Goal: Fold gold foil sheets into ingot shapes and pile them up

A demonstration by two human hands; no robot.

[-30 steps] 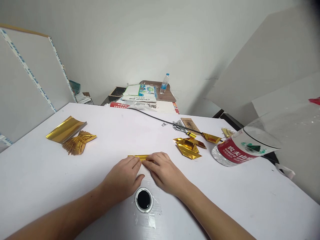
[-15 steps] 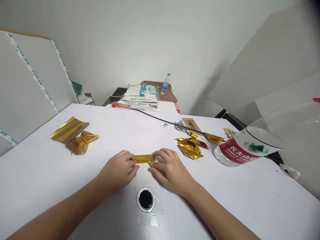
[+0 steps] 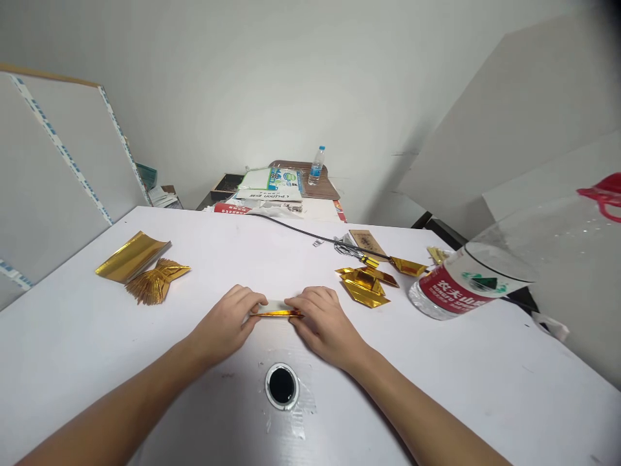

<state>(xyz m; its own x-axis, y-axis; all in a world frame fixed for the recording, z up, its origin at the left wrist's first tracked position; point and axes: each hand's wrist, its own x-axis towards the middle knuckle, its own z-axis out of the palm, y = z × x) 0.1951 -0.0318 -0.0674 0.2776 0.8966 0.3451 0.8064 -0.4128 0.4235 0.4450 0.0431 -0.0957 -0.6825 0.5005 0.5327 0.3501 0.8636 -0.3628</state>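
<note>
A narrow folded strip of gold foil paper (image 3: 276, 310) lies on the white table (image 3: 72, 349), its white underside partly showing. My left hand (image 3: 228, 323) pinches its left end with thumb and fingers closed. My right hand (image 3: 320, 320) pinches its right end the same way. Both hands rest on the table just beyond a round black hole (image 3: 282, 386) ringed with tape.
A stack of gold foil sheets (image 3: 132, 257) and a fan of folded gold pieces (image 3: 155, 281) lie at the left. Several folded gold shapes (image 3: 365, 283) sit at the right, near a large water bottle (image 3: 466, 285) lying on its side. A black cable (image 3: 301, 232) crosses the far edge.
My hands have spread slightly apart along the strip and turned it over, so its gold face shows as a thin edge with white above it.
</note>
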